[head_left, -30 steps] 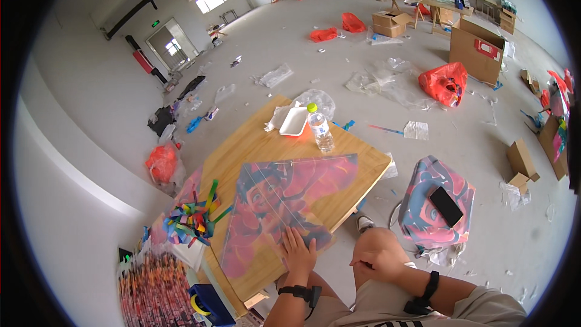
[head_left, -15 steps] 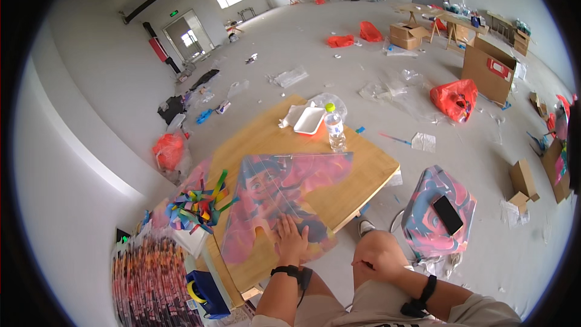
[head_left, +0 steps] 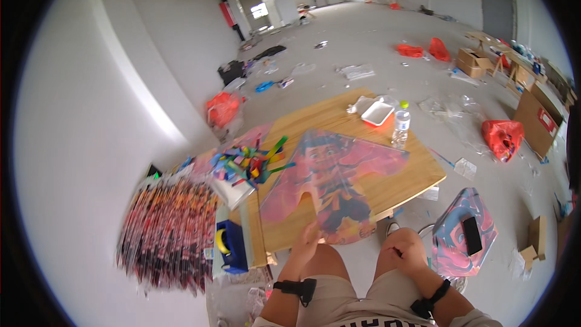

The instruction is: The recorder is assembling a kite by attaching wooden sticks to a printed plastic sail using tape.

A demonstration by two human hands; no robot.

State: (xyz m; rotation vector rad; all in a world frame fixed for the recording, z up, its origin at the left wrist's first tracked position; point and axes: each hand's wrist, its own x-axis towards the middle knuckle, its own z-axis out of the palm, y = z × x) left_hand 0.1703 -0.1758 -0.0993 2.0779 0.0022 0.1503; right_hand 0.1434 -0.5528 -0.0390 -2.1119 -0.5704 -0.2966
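Note:
A pink and red kite (head_left: pixel 330 178) with a cartoon figure printed on it lies flat on the low wooden table (head_left: pixel 417 172). My left hand (head_left: pixel 304 243) rests with spread fingers on the kite's near edge. My right hand (head_left: pixel 407 252) lies closed on my right knee and holds nothing that I can see. Both wrists carry black bands.
A pile of coloured strips (head_left: pixel 248 163) sits at the table's left end, beside a blue tape dispenser (head_left: pixel 231 245) and a stack of packed kites (head_left: pixel 166 230). A water bottle (head_left: pixel 400 128) and white tray (head_left: pixel 377 112) stand at the far side. A phone (head_left: pixel 471 235) lies on a stool to my right.
The view has swung left and moved closer to the table. My left hand has slid to the kite's near edge. My right hand stays on my knee.

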